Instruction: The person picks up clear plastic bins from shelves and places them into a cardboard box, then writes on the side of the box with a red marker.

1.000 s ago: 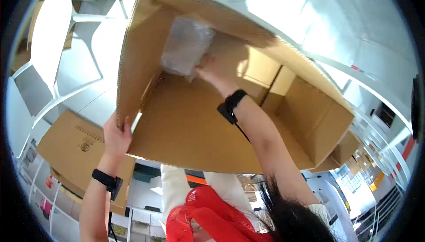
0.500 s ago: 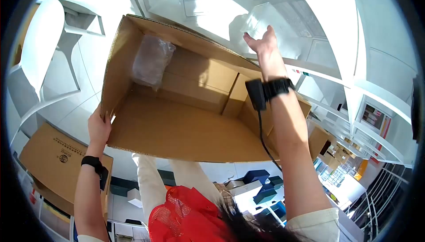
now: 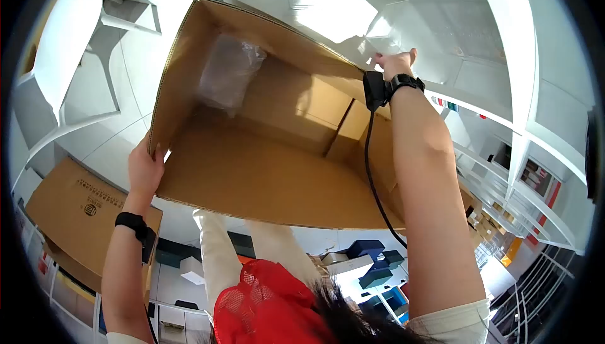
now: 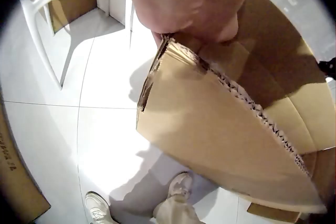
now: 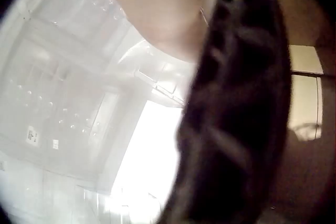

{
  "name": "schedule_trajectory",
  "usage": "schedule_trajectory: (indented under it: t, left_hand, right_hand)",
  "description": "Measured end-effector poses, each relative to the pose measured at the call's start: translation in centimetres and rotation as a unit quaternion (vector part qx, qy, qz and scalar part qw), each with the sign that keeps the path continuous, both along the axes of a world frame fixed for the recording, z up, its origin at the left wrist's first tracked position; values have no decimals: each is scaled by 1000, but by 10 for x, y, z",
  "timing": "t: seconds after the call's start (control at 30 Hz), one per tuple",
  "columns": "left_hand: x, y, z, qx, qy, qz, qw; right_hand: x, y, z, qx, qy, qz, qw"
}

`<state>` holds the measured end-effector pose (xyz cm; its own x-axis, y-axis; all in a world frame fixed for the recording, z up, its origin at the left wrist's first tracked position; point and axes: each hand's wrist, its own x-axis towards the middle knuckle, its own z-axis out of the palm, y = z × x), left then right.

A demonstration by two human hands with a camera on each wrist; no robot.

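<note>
A large, open-topped cardboard box point(image 3: 265, 161) is held tilted in front of me, its inside facing up. My left hand point(image 3: 145, 164) grips its left edge at the near corner, and in the left wrist view that hand point(image 4: 191, 3) covers the corner of the cut cardboard edge point(image 4: 236, 87). A clear plastic bubble-wrap packet point(image 3: 230, 73) lies against the box's left inner wall. My right hand point(image 3: 397, 63) is beyond the box's far rim, fingers apart and holding nothing visible. A see-through container point(image 3: 409, 22) overlaps it from behind.
White curved chair parts point(image 3: 63, 48) stand at the left. A flat cardboard box point(image 3: 82, 205) with printing lies at lower left. White shelving point(image 3: 517, 123) runs along the right. Dark and white boxes point(image 3: 368, 262) sit below the big box.
My right hand left the packet inside the box, swung up and right past the far rim, then dropped slightly. The packet stayed in the box. My left hand keeps its hold.
</note>
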<state>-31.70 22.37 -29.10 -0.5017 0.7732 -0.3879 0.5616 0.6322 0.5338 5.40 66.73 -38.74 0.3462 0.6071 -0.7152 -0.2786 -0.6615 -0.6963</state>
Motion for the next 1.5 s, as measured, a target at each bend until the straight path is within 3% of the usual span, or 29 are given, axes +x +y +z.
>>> schedule_trajectory:
  t: [0.03,0.17,0.27,0.47,0.73,0.87,1.0,1.1,1.13,1.17,1.3,1.37,1.43,1.5]
  left_hand:
    - [0,-2,-2,16,0,-1,1000]
    - [-4,-4,-5,32,1,-15,999]
    - [-4,0,0,-7,-15,1,1000]
    - [-5,-4,-4,20,16,-15,1000]
    - [-2,0,0,-3,-11,6,1000]
    - [-3,-1,-2,19,8,-13,1000]
    - [-6,0,-2,1,4,-21,1000]
    - [-12,-1,-4,2,-10,-27,1000]
    - [-14,-1,-3,0,-18,-27,999]
    - [-17,-1,-3,-2,-27,-26,999]
    - [-25,-7,-12,17,-32,-31,999]
    - [-29,-2,-11,7,-50,-28,998]
    - [-31,-3,-9,-3,-49,-30,998]
    - [-32,-1,-6,-13,-55,-28,998]
  right_hand:
    - [17,13,-21,21,77,-122,989]
    - [-9,6,-1,56,159,-261,951]
    - [-8,7,5,43,144,-265,952]
    - [-11,-1,14,47,139,-216,965]
    - [-47,-12,70,52,126,-130,982]
    - [-76,-37,109,61,169,-44,983]
    - [-98,-74,134,44,219,-17,975]
    - [-94,-110,142,79,249,124,957]
    - [-94,-125,150,53,283,121,950]
    - [-95,-144,162,117,224,178,951]
    - [-87,-204,194,115,140,275,944]
    - [-67,-230,189,99,49,341,934]
    - [-50,-246,173,11,53,456,889]
    - [-37,-268,125,17,97,516,851]
